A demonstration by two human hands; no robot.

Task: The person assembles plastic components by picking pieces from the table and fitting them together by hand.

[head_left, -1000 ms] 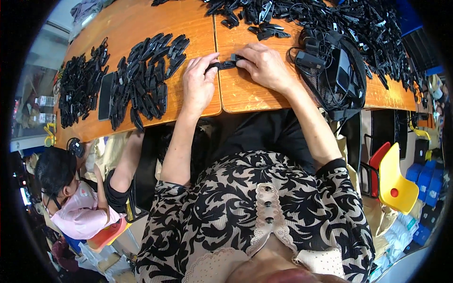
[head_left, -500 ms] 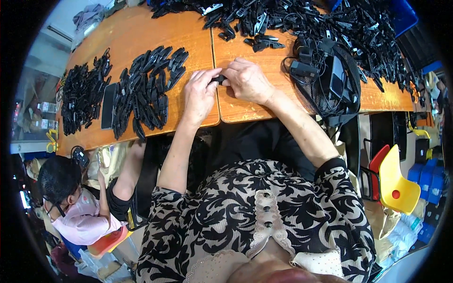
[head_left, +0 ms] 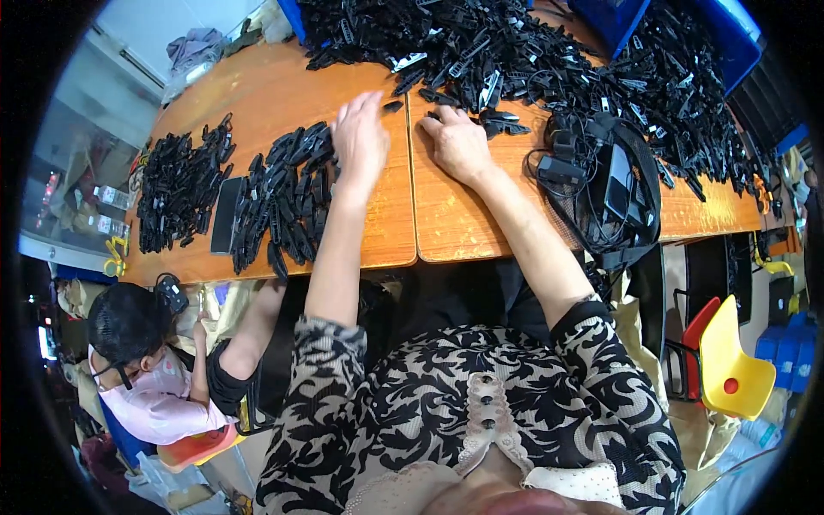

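My left hand (head_left: 360, 139) is over the table just right of the arranged black plastic clips (head_left: 296, 193). Its fingers are stretched out, slightly blurred, and hold nothing that I can see. A single black clip (head_left: 392, 106) lies by its fingertips. My right hand (head_left: 461, 148) rests farther right with bent fingers at the near edge of the large loose heap of black clips (head_left: 481, 56). Its fingertips are closed around a small black clip (head_left: 434, 116), mostly hidden by them. A few loose clips (head_left: 505, 123) lie just right of that hand.
A second group of black clips (head_left: 180, 193) and a flat dark phone-like slab (head_left: 226, 215) are at left. A black mesh bag with cables (head_left: 601, 180) stands right. Blue bins (head_left: 614, 21) border the heap. A person (head_left: 154, 369) sits at lower left; a yellow chair (head_left: 734, 360) stands right.
My hands were together on a small black piece; now they are apart. The left has opened, and the right has moved to the heap's edge. The view has shifted, showing more of the heap.
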